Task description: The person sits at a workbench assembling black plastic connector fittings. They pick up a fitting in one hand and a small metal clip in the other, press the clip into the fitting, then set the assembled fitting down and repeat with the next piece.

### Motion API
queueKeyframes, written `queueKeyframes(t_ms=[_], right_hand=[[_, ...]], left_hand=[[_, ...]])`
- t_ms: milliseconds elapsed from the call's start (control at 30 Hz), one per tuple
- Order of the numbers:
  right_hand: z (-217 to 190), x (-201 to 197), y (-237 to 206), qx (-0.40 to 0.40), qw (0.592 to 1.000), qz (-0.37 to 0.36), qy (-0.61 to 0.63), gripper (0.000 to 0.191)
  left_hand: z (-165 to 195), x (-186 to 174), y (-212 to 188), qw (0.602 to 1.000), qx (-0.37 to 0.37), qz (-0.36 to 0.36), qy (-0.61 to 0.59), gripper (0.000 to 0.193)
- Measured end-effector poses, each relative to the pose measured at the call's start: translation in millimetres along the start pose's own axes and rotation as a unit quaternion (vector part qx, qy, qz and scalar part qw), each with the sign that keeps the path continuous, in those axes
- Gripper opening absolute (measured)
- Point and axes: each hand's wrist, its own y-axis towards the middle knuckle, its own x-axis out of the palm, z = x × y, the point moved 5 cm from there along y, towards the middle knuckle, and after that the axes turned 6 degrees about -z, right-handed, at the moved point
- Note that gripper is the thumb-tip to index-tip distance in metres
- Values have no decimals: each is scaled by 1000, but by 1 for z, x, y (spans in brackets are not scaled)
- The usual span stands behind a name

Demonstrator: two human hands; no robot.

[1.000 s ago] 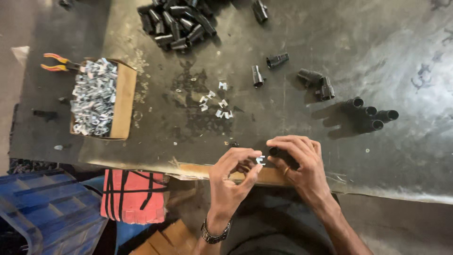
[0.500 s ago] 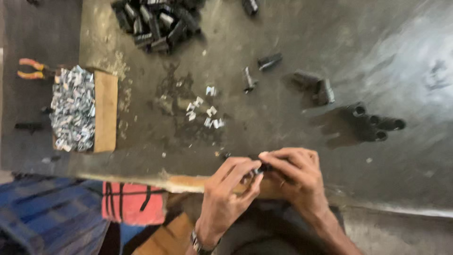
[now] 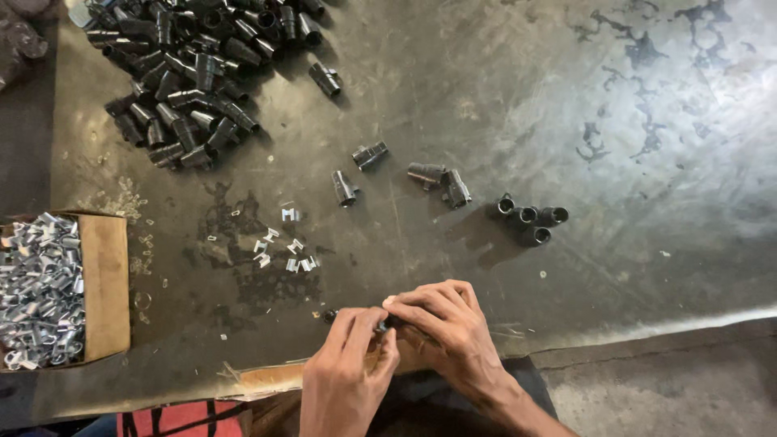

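Head view, workshop bench: both my hands meet at 6 o'clock, right at the near edge of the metal table (image 3: 502,105). My left hand (image 3: 344,368) pinches in narrow, thumb and fingertips closed toward a small dark part (image 3: 390,322); my right hand (image 3: 441,328) curls over the same part, fingers wrapped round it. Most of the piece is hidden under my knuckles, so I can't tell how it sits or whether a clip is in the pinch.

At 9 o'clock from my hands, a cardboard box (image 3: 104,283) holds a heap of small silver clips (image 3: 39,287). At 11 o'clock, loose clips (image 3: 285,247) lie scattered on a dark stain. At 10 o'clock, far side, a big pile of black tubes (image 3: 190,69). At 12 to 1 o'clock, stray black tubes (image 3: 437,180) lie single or in pairs, w/ a cluster of four (image 3: 530,220) standing close together.

Risks, as I judge them: I'm working over the table lip, so a slip sends the part or a clip off the edge & down past my lap. Grip is fingertip only, both sides crowding one tiny piece; too much squeeze could flick it out. Stain nr the loose clips may be oily, which wd make fingers slick. Clip edges look sharp enough to nick skin.
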Motion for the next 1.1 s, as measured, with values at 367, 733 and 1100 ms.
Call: queueKeyframes(t_ms=[367, 733, 1100], right_hand=[[15, -49, 18, 100, 982, 104, -124, 38], [6, -47, 11, 254, 945, 124, -167, 77], [-10, -51, 27, 121, 948, 70, -287, 45]], left_hand=[[-13, -28, 1, 998, -16, 20, -66, 53], [-63, -80, 11, 991, -60, 120, 15, 34], [-62, -46, 38, 987, 54, 81, 130, 16]])
